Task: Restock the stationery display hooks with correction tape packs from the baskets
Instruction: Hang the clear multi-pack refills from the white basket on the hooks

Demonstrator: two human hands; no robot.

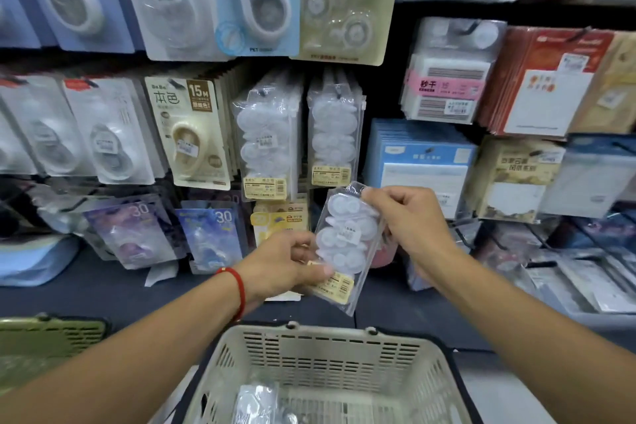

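Clearly mid-restock, the head view shows a clear correction tape pack (346, 244) held up between both hands, over the far rim of a cream basket (330, 341) that sits nearest the camera. The left hand (292, 267), with a red cord at the wrist, is closed around the pack's lower end, thumb pressed on its yellow label. The right hand (409, 217) pinches the pack's top corner between thumb and fingers, the other fingers curled in. The pack tilts, its top leaning right, just below two hanging rows of matching packs (299, 138) on the display wall.

Those two rows already look thick with stock, though how many were hung in this session cannot be told. The hook itself is hidden behind the packs. Down in the basket, at least one more clear pack (256, 399) lies on the bottom, so some work is judged to remain. A green basket (51, 334) shows at the near left edge; its contents are unclear. The pack in hand has not yet reached a hook.
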